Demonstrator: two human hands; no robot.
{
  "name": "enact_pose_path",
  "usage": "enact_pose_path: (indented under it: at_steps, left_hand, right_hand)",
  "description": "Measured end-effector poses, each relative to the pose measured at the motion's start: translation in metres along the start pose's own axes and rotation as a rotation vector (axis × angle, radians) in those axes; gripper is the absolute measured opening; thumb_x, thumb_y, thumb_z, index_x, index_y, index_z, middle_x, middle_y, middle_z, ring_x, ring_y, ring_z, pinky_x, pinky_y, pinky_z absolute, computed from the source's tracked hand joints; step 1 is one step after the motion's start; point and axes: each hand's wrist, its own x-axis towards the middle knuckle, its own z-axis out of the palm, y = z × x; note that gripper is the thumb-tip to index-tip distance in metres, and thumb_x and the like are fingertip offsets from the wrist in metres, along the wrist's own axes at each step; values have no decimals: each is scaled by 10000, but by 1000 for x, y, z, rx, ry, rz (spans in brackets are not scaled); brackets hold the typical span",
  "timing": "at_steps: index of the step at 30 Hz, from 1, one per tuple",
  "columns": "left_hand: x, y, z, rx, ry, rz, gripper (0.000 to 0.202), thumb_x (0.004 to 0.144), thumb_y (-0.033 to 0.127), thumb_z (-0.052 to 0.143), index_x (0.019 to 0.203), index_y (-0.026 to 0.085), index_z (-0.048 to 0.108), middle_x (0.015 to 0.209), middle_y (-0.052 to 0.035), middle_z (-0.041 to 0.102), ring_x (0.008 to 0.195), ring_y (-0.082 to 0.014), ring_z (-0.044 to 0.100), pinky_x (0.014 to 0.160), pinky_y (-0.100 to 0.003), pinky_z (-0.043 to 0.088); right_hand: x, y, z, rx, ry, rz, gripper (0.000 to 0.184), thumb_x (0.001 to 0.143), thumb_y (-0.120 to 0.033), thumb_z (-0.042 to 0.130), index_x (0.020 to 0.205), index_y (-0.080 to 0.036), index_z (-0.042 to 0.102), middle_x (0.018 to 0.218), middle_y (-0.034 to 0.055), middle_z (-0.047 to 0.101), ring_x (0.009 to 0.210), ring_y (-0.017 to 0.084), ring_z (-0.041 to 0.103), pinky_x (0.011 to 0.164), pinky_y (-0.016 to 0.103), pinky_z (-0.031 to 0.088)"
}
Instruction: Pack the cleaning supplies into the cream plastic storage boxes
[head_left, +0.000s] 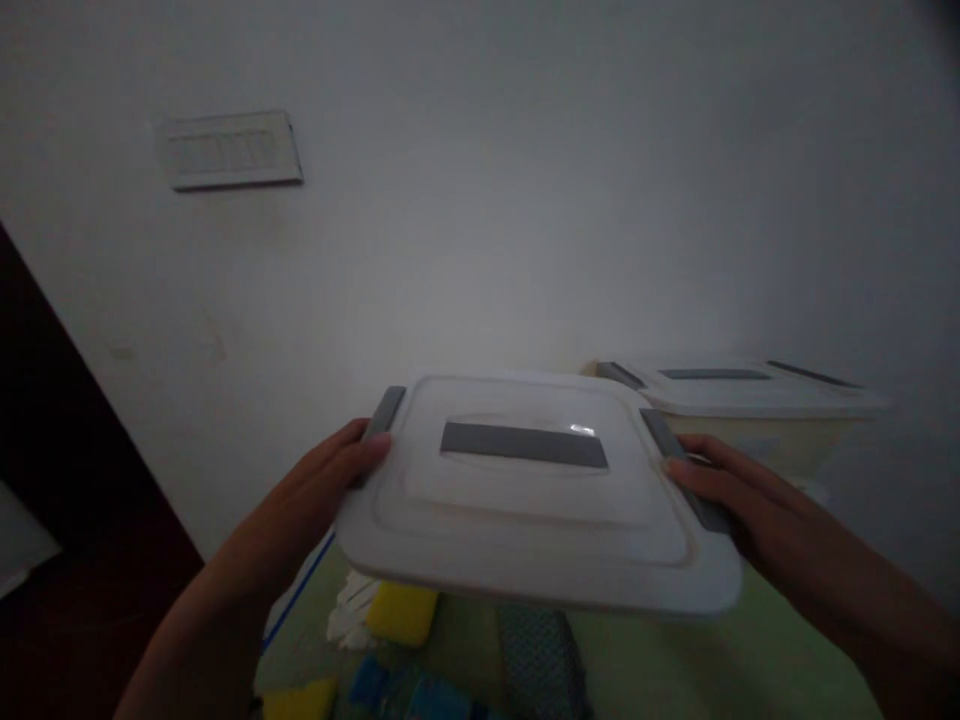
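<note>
Left hand point(341, 468) and right hand point(724, 480) pinching the white lid point(525, 515) by its grey side clips point(385, 412) — matched grip now, level, clear of that yellow sponge point(405, 614)!

a white lid point(517, 545) has a grey bar point(523, 445) across its centre and grey strips point(682, 465) at both ends. behind it, a cream box point(787, 438) wears a second lid point(750, 396), white with grey bands. the wall point(465, 220) is dim grey with faint tan smudges point(212, 335), its panel point(232, 150) off-white. the tabletop point(645, 660) is muted green with a blue line point(300, 590) at its edge. on it show a yellow sponge point(403, 612), a white bundle point(351, 612), blue pieces point(439, 698) and a dark grey pad point(534, 655), finely speckled.
</note>
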Motion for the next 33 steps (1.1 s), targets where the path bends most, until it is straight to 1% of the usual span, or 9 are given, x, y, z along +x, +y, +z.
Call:
enact_pose_path:
  at_steps: [4, 8, 12, 15, 25, 27, 29, 31, 33]
  left_hand:
    - [-4, 6, 5, 201, -95, -134, 730, 772, 576, 579, 1388, 235, 387, 894, -62, 712, 673, -224, 673, 463, -252, 515]
    - [0, 7, 9, 335, -55, -149, 894, 776, 627, 534, 1489, 266, 132, 1021, -78, 703, 735, -245, 683, 463, -259, 515]
    - [2, 1, 3, 437, -71, -123, 710, 783, 612, 527, 1391, 257, 429, 1206, -82, 653, 973, -287, 654, 711, -304, 556]
    - [1, -8, 0, 433, -166, -54, 503, 786, 538, 559, 1206, 269, 629, 1184, -49, 673, 1036, -290, 630, 818, -311, 527]
    - [19, -28, 18, 406, -267, 51, 302, 813, 461, 533, 858, 230, 721, 1015, -65, 727, 1046, -298, 608, 972, -371, 419]
    - [21, -28, 20, 432, -300, 87, 326, 822, 465, 510, 815, 210, 712, 994, -80, 722, 963, -273, 637, 860, -320, 489]
    - [20, -27, 21, 466, -298, 44, 357, 819, 486, 504, 822, 188, 702, 964, -98, 714, 727, -222, 659, 549, -239, 510]
    - [19, -27, 22, 466, -286, -66, 396, 814, 506, 506, 910, 168, 689, 892, -103, 705, 479, -157, 581, 313, -205, 360]
    - [17, -27, 22, 406, -310, -150, 413, 810, 502, 520, 983, 158, 668, 788, -78, 696, 356, -119, 502, 246, -196, 281]
  right_hand:
    - [-3, -5, -3, -155, 71, -10, 494, 746, -676, 510, 961, -245, 617, 749, 31, 694, 662, 199, 646, 529, 260, 515]
    - [-4, -9, 2, -265, 12, 4, 528, 777, -709, 411, 874, -227, 605, 717, 45, 692, 638, 201, 645, 523, 273, 505]
    - [-1, -2, 4, -509, -117, -46, 543, 808, -683, 397, 792, -193, 630, 731, 65, 695, 655, 203, 642, 556, 285, 482]
    - [1, 8, 3, -686, -273, -17, 624, 851, -681, 288, 768, -173, 641, 725, 90, 697, 661, 222, 645, 560, 307, 464]
    - [10, 23, 4, -968, -315, 47, 630, 910, -549, 174, 745, -151, 633, 815, 168, 705, 755, 270, 660, 673, 363, 460]
    - [12, 25, 5, -981, -348, 51, 634, 918, -519, 156, 791, -134, 644, 845, 185, 704, 772, 273, 664, 696, 368, 465]
    - [13, 26, 7, -975, -376, 44, 641, 920, -507, 153, 810, -121, 653, 861, 197, 706, 779, 275, 667, 707, 368, 471]
    - [14, 27, 7, -982, -379, 38, 641, 918, -504, 167, 797, -117, 664, 853, 202, 709, 784, 282, 667, 719, 372, 475]
    - [13, 26, 7, -992, -367, 29, 629, 916, -492, 183, 782, -120, 672, 841, 200, 712, 788, 285, 668, 723, 372, 480]
